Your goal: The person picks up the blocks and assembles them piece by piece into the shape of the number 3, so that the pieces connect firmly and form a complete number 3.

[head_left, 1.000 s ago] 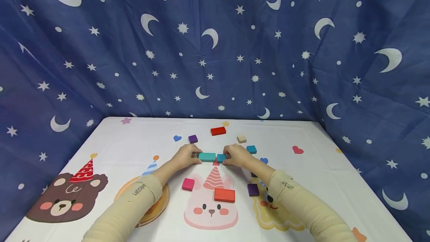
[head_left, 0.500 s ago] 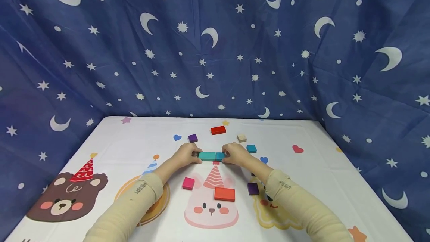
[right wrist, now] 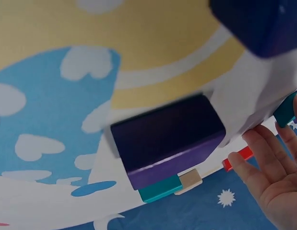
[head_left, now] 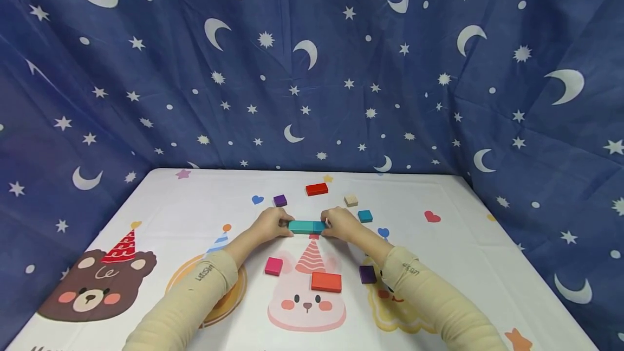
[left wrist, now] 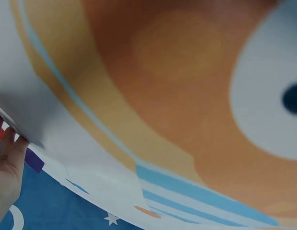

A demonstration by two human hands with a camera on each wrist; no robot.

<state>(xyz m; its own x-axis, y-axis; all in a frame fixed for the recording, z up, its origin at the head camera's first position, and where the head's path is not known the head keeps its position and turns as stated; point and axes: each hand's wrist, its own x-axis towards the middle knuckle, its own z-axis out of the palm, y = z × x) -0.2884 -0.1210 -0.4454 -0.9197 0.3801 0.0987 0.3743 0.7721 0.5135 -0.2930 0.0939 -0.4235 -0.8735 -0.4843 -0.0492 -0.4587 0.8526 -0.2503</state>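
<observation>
At the middle of the table, my left hand (head_left: 269, 225) pinches the left end of a long turquoise block (head_left: 300, 227), thumb on the near side and fingers on the far side. My right hand (head_left: 339, 222) holds a short blue block (head_left: 318, 227) by its right end. The two blocks lie end to end in one line, with no gap showing between them. In the right wrist view, a teal block end (right wrist: 286, 112) shows at the fingertips of the right hand. The left wrist view catches only part of the left hand (left wrist: 8, 167), at the left edge.
Beyond the hands lie a purple block (head_left: 280, 200), a red block (head_left: 317, 189), a beige block (head_left: 351, 200) and a teal block (head_left: 365, 216). Nearer are a pink block (head_left: 273, 266), an orange-red block (head_left: 326, 281) and a dark purple block (head_left: 368, 274). A starry curtain (head_left: 312, 96) hangs behind.
My right hand has shifted slightly left with the blue block, and the gap between it and the turquoise block has closed. The left hand has stayed nearly still.
</observation>
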